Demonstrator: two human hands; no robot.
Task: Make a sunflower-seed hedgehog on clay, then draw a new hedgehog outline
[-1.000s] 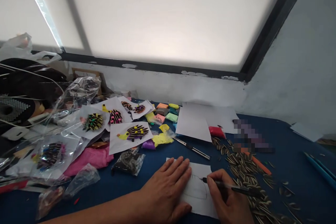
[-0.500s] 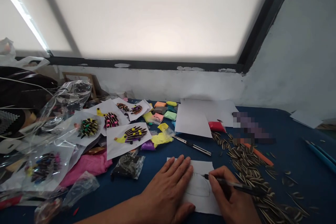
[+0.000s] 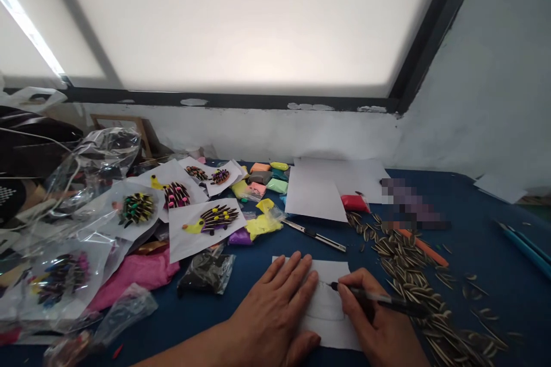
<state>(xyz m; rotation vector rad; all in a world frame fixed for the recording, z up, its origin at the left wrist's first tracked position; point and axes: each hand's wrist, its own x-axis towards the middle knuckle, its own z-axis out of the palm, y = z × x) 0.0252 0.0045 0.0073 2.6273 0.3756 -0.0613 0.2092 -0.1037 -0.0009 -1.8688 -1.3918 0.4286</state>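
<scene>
A small white sheet of paper [image 3: 329, 335] lies on the blue table, with a faint rounded outline drawn on it. My left hand [image 3: 284, 304] rests flat on the sheet's left part, fingers stretched out and holding nothing. Pinched in my right hand [image 3: 374, 321] is a black pen [image 3: 383, 300], its tip at the paper near the top of the outline. My left hand covers part of the drawing. Just right of my right hand spreads a heap of striped sunflower seeds [image 3: 408, 264].
A utility knife [image 3: 314, 235] lies beyond the sheet. Larger white papers [image 3: 318, 189], a red clay pack [image 3: 355, 203] and an orange stick [image 3: 424, 246] sit farther back. Leftward are seed-and-clay hedgehog pictures [image 3: 206, 226], a black clay bag [image 3: 206, 272] and clear plastic bags [image 3: 107, 149].
The pen tip has shifted slightly left along the top of the outline, with my right hand following. My left hand stays flat on the paper. The view has shifted a little.
</scene>
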